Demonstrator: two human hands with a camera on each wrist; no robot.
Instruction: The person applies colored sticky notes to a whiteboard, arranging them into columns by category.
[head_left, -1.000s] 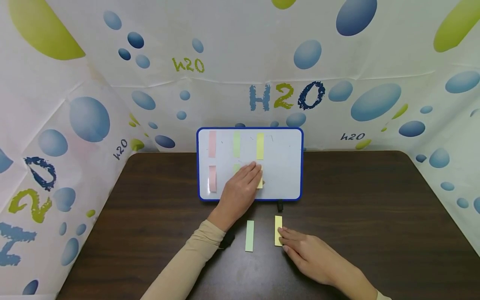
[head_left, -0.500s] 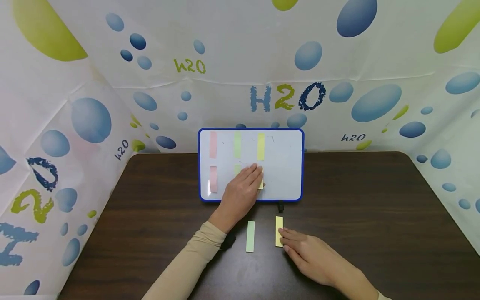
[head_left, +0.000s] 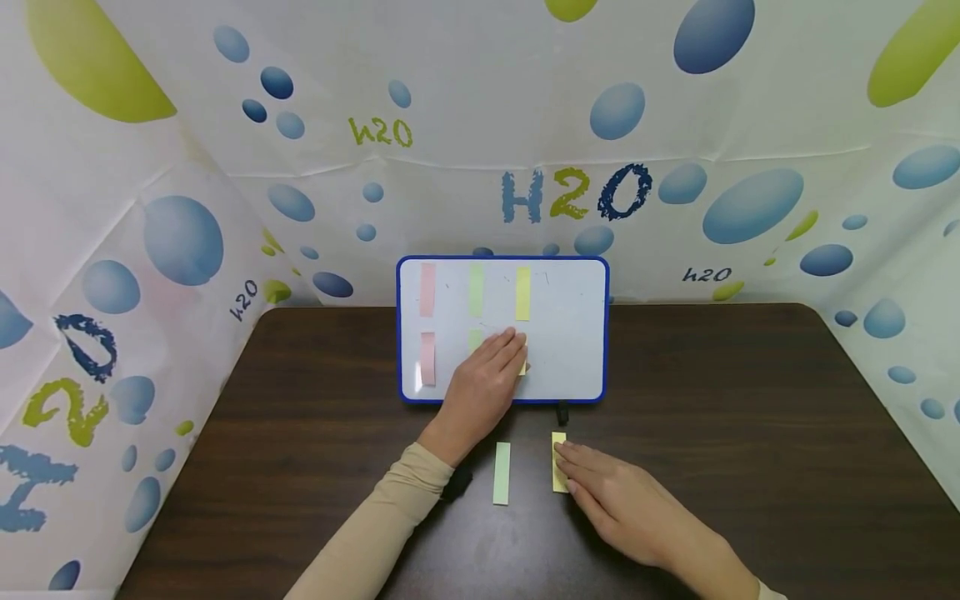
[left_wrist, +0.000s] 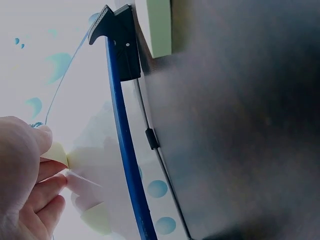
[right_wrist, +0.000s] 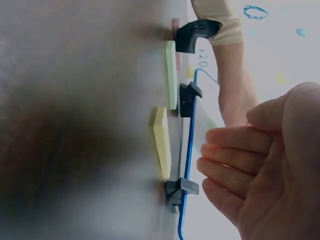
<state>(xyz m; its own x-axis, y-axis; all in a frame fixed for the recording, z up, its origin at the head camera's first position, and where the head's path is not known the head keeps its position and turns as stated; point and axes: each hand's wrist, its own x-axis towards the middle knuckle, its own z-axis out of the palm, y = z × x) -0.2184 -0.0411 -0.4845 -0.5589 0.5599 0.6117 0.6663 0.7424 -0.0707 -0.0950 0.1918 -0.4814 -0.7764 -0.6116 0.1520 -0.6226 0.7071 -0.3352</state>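
Note:
A small whiteboard with a blue frame stands at the table's far edge. My left hand reaches to it, with a yellow paper strip between thumb and fingers at the board's surface; the hand hides much of that strip in the head view. My right hand has its fingers extended over a pad of yellow sticky strips, its fingertips apart from the pad in the right wrist view. Left of this pad lies a green pad on the table.
Two pink strips, a green strip and another yellow strip are on the board; a lower green strip is partly covered. Black clips hold its bottom edge. A pink pad is behind the left wrist.
My right hand has shifted slightly forward and covers more of the yellow pad. My left hand stays nearly still at the board.

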